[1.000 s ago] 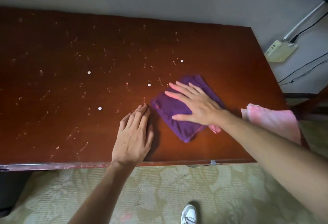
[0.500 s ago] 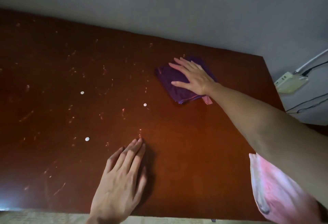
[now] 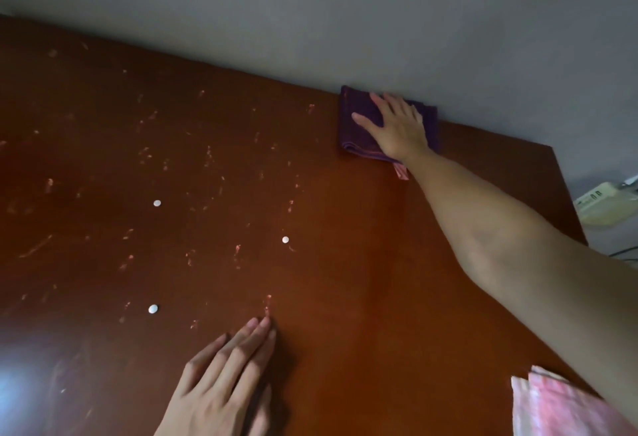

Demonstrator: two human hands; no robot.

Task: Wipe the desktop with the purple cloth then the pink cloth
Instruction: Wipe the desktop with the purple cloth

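The folded purple cloth (image 3: 359, 125) lies at the far edge of the dark red-brown desktop (image 3: 345, 263), against the grey wall. My right hand (image 3: 397, 128) presses flat on top of it, fingers spread, arm stretched across the desk. Flat on the wood near the front, fingers together, rests my left hand (image 3: 224, 380), holding nothing. The pink cloth (image 3: 559, 408) lies at the desk's near right corner, partly hidden under my right forearm and cut off by the frame.
Pale scratches and specks cover the left and middle of the desktop, with three small white dots (image 3: 285, 239) among them. A beige power strip (image 3: 600, 200) with cables sits beyond the desk's right edge. The wall (image 3: 345, 21) runs along the far edge.
My right hand has slid the purple cloth away from me, from the near middle of the desk to its far edge by the wall. My left hand has stayed flat in place.
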